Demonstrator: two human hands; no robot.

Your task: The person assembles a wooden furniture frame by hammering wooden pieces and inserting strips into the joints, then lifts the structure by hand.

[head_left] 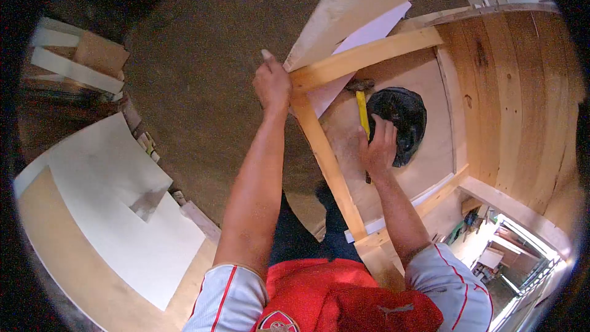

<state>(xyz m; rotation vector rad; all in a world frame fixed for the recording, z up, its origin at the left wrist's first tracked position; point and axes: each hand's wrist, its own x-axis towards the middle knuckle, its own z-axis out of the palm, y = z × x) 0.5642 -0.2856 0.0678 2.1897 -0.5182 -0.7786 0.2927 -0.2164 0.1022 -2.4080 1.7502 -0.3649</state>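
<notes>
L hand (271, 83) is bent in against the near-L corner of the wooden frame (327, 163), prob. to steady it; its finger pads are hidden, so can't tell if it's clenched on the wood or just pressing. R hand (380, 147) is inside the frame's outline, fingers part-curled over the lower handle of the hammer (362, 112), next to the black bag (405, 117). Can't tell if it's grasping the hammer or only resting there.

Hammer lies head away from R hand, handle toward the person, likely so it's handy to pick up. Bag sits just beyond & right of the fingers, on the pale board (437, 129), prob. to keep small bits together; contents too dark to make out.

Frame runs from L hand across & around R hand: flat strips, light yellow-orange, fairly smooth, meeting at corners, w/ a darker mark near L hand. Board inside is paler, pinkish-tan. Bag is shiny & crumpled; hammer has a bright yellow handle w/ dark head. Plank panel (513, 104), warm brown w/ knots, stands well right of R hand.
</notes>
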